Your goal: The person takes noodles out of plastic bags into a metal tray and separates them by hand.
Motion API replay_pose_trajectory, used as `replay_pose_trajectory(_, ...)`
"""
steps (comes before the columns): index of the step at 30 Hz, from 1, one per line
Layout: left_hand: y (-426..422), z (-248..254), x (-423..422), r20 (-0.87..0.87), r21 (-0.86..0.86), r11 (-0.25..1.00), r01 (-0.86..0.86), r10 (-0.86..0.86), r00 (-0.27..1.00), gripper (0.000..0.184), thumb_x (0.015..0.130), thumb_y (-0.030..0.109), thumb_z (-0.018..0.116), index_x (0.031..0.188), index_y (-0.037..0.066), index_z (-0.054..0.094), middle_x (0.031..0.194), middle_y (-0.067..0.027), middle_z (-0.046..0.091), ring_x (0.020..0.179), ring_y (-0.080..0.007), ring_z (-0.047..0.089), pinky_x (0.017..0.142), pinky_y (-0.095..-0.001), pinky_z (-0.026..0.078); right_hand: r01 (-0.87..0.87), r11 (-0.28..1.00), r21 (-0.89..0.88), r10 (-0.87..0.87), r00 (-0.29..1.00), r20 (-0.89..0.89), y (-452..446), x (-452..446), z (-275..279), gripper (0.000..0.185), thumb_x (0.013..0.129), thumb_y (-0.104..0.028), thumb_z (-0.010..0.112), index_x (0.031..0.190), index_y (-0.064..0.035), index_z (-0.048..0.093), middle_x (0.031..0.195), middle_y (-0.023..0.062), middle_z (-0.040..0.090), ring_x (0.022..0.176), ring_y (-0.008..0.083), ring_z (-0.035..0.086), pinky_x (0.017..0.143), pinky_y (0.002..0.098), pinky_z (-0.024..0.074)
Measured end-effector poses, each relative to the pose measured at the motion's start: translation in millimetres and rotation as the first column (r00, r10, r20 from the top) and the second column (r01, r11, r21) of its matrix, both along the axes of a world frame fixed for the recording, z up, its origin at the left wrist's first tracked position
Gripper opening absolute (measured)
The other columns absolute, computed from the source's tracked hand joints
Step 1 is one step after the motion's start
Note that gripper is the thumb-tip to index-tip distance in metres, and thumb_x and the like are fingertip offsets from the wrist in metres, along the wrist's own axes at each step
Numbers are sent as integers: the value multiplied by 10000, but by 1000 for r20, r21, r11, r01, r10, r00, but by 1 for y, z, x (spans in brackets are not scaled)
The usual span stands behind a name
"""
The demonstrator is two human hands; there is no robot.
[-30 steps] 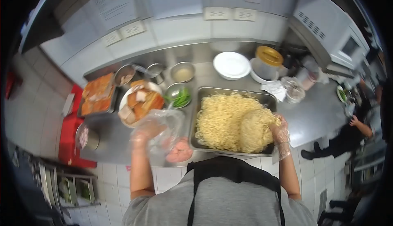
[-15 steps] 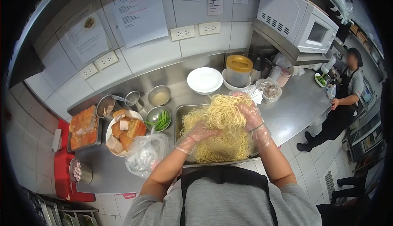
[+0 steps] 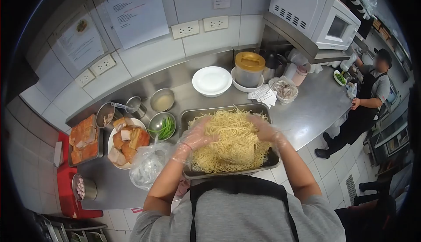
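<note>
A big heap of yellow noodles [image 3: 232, 147] rests in a rectangular metal tray [image 3: 275, 159] on the counter before me. Clear plastic gloves cover both hands. My left hand [image 3: 196, 136] grips the heap from its left side, fingers partly sunk among the strands. On the opposite side, my right hand [image 3: 263, 130] holds the noodles too, its fingertips buried in them. Left of the tray are a bowl of green beans [image 3: 163, 128] and a crumpled clear plastic bag [image 3: 151, 165], the bag close to my left forearm.
Farther left are a plate of meat chunks [image 3: 127, 143], a meat tray [image 3: 84, 141] and a metal pot [image 3: 90, 189]. Behind the noodles stand white bowls [image 3: 212, 80] and a gold-lidded container [image 3: 250, 68]. A microwave [image 3: 313, 16] sits on a shelf; a co-worker [image 3: 372, 93] stands at right.
Both hands have come down with the lifted noodles, which now lie heaped in the tray. The view has shifted slightly.
</note>
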State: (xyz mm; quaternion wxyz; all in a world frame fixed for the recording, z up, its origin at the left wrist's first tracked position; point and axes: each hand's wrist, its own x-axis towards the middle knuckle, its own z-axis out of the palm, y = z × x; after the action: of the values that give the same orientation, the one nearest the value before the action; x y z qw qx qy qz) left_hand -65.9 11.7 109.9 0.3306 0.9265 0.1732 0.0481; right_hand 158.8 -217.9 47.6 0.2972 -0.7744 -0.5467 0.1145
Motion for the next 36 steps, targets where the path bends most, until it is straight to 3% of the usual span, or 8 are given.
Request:
replay_pose_trajectory(5,-24,-14,39,212,205,961,188,-231,950,1003,788,474,737,1518,63,185,1543,-241,226,1437,-395,209,1172,-436,223,212,972,98,-150,890,-431,20,-5,10,564,700,13,670,1255,-41,580,1183,153,639,1120,258,591,980,347,451)
replay_pose_trajectory(8,-41,-6,66,490,120,948,294,-314,814,938,827,403,733,1516,66,194,1509,-191,330,1394,-329,332,1144,-407,286,273,952,137,-183,870,-457,24,-16,66,507,720,-12,690,1218,-31,597,1085,109,674,990,203,632,900,317,492)
replay_pose_trajectory(11,-48,7,83,486,-511,764,394,-121,865,835,857,294,729,1504,62,255,1426,-131,456,1296,-232,450,1091,-359,354,201,914,352,23,841,-541,40,-28,103,384,788,-102,689,1154,-11,615,987,51,685,897,148,632,830,292,502)
replay_pose_trajectory(22,-19,17,37,459,-422,907,-4,217,861,381,842,22,612,1223,13,616,1142,-79,654,983,-172,611,899,-301,479,252,875,414,183,619,-763,39,-14,102,299,873,-94,608,1162,-76,534,1043,40,605,983,123,574,858,290,494)
replay_pose_trajectory(26,-13,-7,48,431,-898,224,378,283,857,592,852,1,577,1417,63,412,1406,-78,465,1268,-189,462,1024,-328,426,111,889,445,305,582,-754,31,-30,113,529,767,-8,640,1265,-125,503,1149,34,565,1106,169,539,965,308,456)
replay_pose_trajectory(29,-35,-11,64,546,-780,483,399,213,810,580,885,51,590,1430,60,389,1393,-78,483,1261,-200,475,1030,-333,422,-73,867,492,205,954,-220,60,-58,87,625,743,-15,644,1343,-99,489,1315,132,549,1241,255,509,1037,367,423)
replay_pose_trajectory(32,-32,-5,63,525,-619,740,262,142,839,539,914,129,616,1406,41,414,1364,-85,517,1223,-200,511,1032,-344,419,-41,899,437,64,997,-38,64,-55,79,545,743,-22,636,1281,-74,569,1300,187,568,1213,315,542,1017,390,434)
replay_pose_trajectory(36,-16,-7,55,502,-439,888,135,118,857,390,933,180,614,1269,-4,544,1169,-104,637,1084,-185,593,955,-340,454,148,941,303,-55,954,-296,41,-46,108,356,736,-114,673,1085,-48,662,1017,175,675,1047,339,627,911,402,483)
